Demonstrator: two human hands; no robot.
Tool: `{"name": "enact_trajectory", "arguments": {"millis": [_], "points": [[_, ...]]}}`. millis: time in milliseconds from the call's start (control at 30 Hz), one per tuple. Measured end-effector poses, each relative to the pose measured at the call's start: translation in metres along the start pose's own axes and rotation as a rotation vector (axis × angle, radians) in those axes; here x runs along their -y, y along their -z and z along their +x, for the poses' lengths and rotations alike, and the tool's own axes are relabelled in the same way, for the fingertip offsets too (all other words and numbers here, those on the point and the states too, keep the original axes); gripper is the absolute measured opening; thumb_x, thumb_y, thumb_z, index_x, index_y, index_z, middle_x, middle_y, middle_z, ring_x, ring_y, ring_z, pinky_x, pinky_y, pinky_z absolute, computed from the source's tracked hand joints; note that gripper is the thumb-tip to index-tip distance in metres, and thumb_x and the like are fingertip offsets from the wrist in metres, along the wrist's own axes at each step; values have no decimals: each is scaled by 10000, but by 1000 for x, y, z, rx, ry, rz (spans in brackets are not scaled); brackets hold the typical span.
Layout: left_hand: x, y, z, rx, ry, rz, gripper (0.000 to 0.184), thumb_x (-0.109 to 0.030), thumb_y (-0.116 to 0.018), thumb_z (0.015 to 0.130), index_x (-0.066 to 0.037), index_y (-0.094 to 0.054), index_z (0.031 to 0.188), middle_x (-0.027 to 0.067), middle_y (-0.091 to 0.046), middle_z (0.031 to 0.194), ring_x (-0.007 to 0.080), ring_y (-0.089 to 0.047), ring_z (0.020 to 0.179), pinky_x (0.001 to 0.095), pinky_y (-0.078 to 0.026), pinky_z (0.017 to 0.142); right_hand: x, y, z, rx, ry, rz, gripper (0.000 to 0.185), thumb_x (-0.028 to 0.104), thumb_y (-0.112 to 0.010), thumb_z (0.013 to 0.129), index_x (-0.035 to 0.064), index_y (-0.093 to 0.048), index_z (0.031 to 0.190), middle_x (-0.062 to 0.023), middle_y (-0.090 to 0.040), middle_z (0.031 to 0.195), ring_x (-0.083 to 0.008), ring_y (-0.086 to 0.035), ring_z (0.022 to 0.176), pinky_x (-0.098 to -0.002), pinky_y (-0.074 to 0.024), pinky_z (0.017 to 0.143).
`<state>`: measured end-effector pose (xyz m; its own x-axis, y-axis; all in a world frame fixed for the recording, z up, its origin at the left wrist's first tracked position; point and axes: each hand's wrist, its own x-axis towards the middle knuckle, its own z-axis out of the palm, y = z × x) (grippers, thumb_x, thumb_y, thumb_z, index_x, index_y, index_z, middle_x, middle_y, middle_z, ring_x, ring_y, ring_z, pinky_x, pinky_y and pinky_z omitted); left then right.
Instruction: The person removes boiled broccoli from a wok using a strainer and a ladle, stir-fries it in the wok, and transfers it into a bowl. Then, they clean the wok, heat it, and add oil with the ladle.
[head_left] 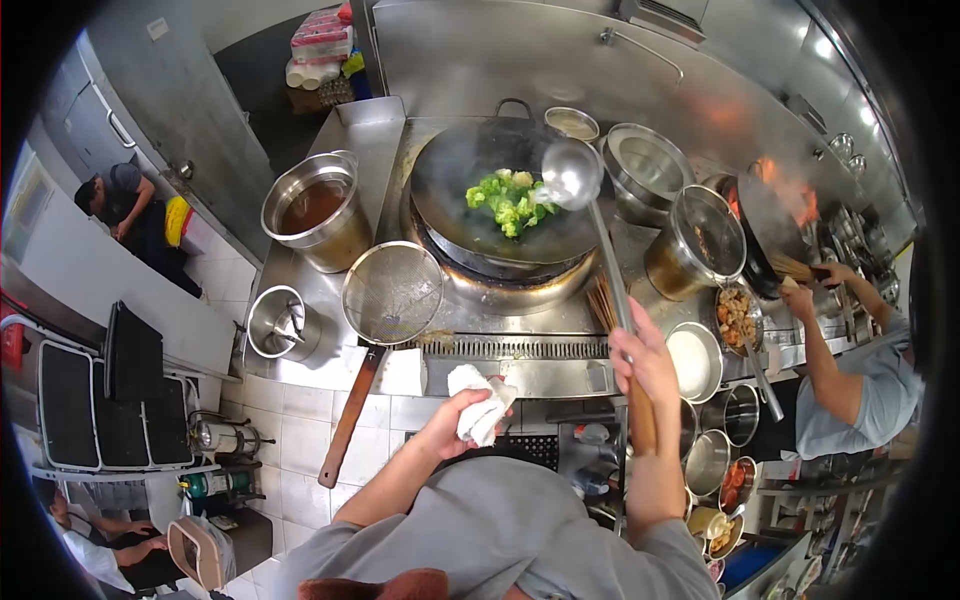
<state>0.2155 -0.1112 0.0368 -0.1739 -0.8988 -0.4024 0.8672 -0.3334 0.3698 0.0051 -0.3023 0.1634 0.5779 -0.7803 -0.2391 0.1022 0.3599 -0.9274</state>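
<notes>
Green broccoli (pixel 512 203) lies in a large dark wok (pixel 450 170) on the stove in front of me, with light steam over it. My right hand (pixel 643 355) is closed around the handle of a long metal ladle (pixel 572 173), whose bowl is over the wok's right side, beside the broccoli. In my left hand (pixel 458 418) is a folded white cloth (pixel 482 405), held near my body below the stove edge. A round strainer (pixel 393 293) with a wooden handle rests between the wok and my left hand.
Left of the wok stand a pot of brown liquid (pixel 312 205) and a small metal pot (pixel 283 322). Metal pots (pixel 696 240) and food bowls (pixel 737 318) line the right. A co-worker (pixel 850 380) handles another wok (pixel 770 225) near flames. Other people are at the left.
</notes>
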Motion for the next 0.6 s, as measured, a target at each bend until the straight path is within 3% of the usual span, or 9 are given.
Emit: {"name": "enact_trajectory", "arguments": {"millis": [100, 200, 267, 400, 433, 533, 567, 600], "points": [[-19, 8, 2, -79, 19, 81, 545, -321, -522, 890, -107, -374, 1368, 159, -638, 987, 224, -636, 663, 245, -455, 374, -6, -23, 30, 35, 85, -334, 633, 63, -511, 918, 82, -221, 1480, 12, -439, 599, -71, -427, 439, -236, -397, 359], [-43, 10, 1, -43, -9, 152, 502, -335, -497, 898, -66, -427, 1317, 147, -645, 984, 224, -644, 672, 258, -448, 381, 0, -42, 31, -4, 99, -500, 653, 61, -524, 915, 86, -210, 1487, 4, -464, 624, -73, -429, 437, -240, -388, 359], [-63, -2, 1, -85, -58, 125, 357, -340, -477, 926, -31, -572, 1076, 119, -675, 937, 180, -658, 706, 265, -410, 364, 5, -48, 27, -14, 105, -540, 658, 56, -526, 914, 88, -207, 1489, 0, -473, 635, -72, -430, 436, -242, -385, 359], [-106, -12, 30, -54, -70, 22, 351, -427, -437, 951, -138, -577, 1093, 42, -674, 916, 178, -655, 740, 306, -489, 462, 4, -46, 30, 15, 147, -473, 670, 48, -535, 910, 96, -205, 1491, -5, -483, 648, -76, -428, 433, -245, -382, 358], [-119, -19, 44, -32, -103, 25, 353, -452, -437, 951, -161, -577, 1093, 23, -668, 901, 175, -652, 737, 312, -489, 475, -1, -36, 39, 78, 103, -272, 679, 39, -538, 904, 96, -202, 1492, -5, -483, 646, -75, -433, 442, -246, -384, 358], [-152, -24, 105, -13, -87, 18, 358, -493, -444, 950, -186, -585, 1068, -3, -653, 866, 163, -636, 737, 308, -485, 500, -24, -15, 78, 93, 19, -249, 712, 10, -554, 868, 71, -205, 1486, 2, -480, 681, -67, -420, 445, -225, -384, 359], [-159, -18, 126, -34, -76, 80, 344, -496, -467, 941, -191, -595, 1039, -8, -645, 858, 164, -616, 774, 318, -487, 560, -24, -20, 80, 69, 40, -502, 723, 10, -565, 863, 68, -203, 1486, 2, -473, 666, -78, -429, 444, -236, -397, 366], [-163, -10, 143, -139, -48, 103, 322, -485, -503, 927, -195, -607, 1019, -15, -641, 871, 167, -590, 805, 343, -486, 631, -29, -16, 82, 73, 46, -485, 726, 14, -576, 857, 84, -221, 1486, -5, -484, 669, -89, -439, 445, -252, -399, 375]]}}
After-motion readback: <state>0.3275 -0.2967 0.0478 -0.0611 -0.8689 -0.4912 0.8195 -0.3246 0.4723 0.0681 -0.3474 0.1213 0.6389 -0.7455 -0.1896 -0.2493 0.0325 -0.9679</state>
